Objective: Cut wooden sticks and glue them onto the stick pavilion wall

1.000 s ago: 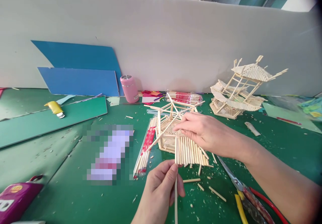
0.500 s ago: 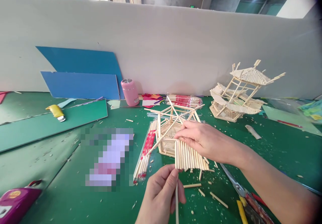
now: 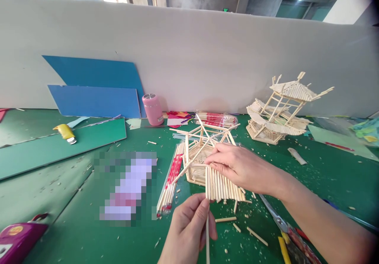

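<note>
Green cutting mat [image 3: 74, 200] covers our bench, littered with wood chips, with a grey partition behind. Our left hand [image 3: 188, 228] pinches a single thin stick [image 3: 207, 236] between thumb and fingers, held upright just below the stick model [image 3: 207, 165] lying mid-table. Our right hand [image 3: 239, 165] rests on that model, fingertips closed on its slatted roof panel. Scissors [image 3: 281, 220] lie near the right wrist, a finished pavilion [image 3: 281, 110] stands farther right, and a pink tin [image 3: 152, 109] sits by the partition.
</note>
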`<state>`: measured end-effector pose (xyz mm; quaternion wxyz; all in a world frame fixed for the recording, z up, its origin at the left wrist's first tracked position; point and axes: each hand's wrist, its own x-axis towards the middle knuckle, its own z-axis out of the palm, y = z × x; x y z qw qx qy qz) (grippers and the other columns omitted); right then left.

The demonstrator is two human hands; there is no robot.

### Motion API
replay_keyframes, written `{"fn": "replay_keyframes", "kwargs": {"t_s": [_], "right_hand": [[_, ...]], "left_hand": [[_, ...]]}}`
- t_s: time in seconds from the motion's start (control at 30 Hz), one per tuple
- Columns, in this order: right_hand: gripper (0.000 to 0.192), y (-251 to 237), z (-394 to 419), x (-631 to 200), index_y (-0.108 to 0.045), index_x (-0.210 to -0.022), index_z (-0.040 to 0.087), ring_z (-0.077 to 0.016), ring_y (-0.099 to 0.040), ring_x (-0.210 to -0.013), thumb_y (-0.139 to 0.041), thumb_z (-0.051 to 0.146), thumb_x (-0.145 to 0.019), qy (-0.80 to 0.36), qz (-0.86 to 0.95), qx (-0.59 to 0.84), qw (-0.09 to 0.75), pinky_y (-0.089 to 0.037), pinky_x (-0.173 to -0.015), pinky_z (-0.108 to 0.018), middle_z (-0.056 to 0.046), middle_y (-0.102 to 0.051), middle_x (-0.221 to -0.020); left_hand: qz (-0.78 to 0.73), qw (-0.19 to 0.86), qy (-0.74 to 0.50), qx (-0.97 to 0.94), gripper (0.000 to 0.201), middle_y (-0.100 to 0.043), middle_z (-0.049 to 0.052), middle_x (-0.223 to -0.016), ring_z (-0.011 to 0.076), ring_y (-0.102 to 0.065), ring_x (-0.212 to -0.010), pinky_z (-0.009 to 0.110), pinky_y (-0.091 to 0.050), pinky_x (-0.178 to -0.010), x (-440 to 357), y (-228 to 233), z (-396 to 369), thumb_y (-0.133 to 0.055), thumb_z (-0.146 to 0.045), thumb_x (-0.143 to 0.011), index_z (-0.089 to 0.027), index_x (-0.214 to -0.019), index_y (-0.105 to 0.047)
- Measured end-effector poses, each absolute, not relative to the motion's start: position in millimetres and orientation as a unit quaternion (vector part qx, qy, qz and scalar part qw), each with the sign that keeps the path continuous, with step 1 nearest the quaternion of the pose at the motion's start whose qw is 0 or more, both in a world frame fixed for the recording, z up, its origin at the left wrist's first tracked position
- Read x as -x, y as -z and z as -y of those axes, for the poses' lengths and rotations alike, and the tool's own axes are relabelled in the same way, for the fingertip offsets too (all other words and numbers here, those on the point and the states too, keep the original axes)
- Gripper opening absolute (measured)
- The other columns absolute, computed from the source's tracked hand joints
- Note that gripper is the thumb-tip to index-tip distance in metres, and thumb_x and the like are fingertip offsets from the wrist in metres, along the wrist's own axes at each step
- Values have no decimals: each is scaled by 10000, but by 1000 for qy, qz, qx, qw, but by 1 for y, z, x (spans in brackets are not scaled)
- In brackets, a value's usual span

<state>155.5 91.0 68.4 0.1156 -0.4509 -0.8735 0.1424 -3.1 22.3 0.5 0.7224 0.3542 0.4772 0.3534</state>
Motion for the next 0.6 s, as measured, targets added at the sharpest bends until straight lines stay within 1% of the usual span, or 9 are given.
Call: {"fn": "replay_keyframes", "kwargs": {"t_s": [0.07,0.17,0.3,0.37,0.5,0.6], "right_hand": [[251,-69,-91,-153,-663,-981,206,-147,-539,-742,-424,204,-904,-136,869,461,115,-394,-640,-272,-33,-591,-826],[218,-67,-89,-149,-672,-857,199,-146,-528,-680,-469,276,-872,-114,856,491,115,-376,-592,-276,-26,-582,-773],[193,-64,-88,-145,-646,-774,197,-154,-519,-678,-506,317,-830,-87,845,514,123,-367,-592,-284,-24,-581,-761],[189,-63,-87,-144,-640,-762,200,-157,-518,-683,-502,310,-828,-83,845,514,125,-364,-593,-284,-22,-577,-748],[184,-63,-88,-144,-635,-743,197,-156,-515,-672,-506,304,-821,-79,844,515,126,-357,-586,-282,-23,-574,-735],[184,-62,-88,-144,-639,-754,197,-156,-513,-674,-507,307,-819,-77,845,513,128,-358,-594,-283,-24,-576,-733]], "left_hand": [[-483,721,-354,-348,233,-488,-52,-417,62,-238,-392,214,-129,-409,3,-3,-21,-521,-387,-814,-161,-769,-556],[-494,714,-360,-342,235,-493,-51,-437,68,-277,-425,204,-167,-432,4,-5,-21,-519,-377,-818,-170,-707,-532],[-484,721,-344,-357,278,-501,-45,-439,71,-297,-428,209,-189,-429,6,-4,-22,-525,-402,-804,-173,-647,-507],[-480,724,-340,-360,260,-500,-48,-436,73,-293,-425,212,-190,-426,6,-3,-23,-527,-402,-800,-172,-679,-523],[-490,720,-344,-350,212,-499,-52,-444,79,-298,-443,210,-196,-443,5,-4,-22,-523,-369,-806,-161,-808,-566],[-501,714,-351,-342,213,-508,-48,-455,80,-302,-457,208,-203,-459,4,-6,-21,-520,-362,-806,-159,-837,-575]]}}
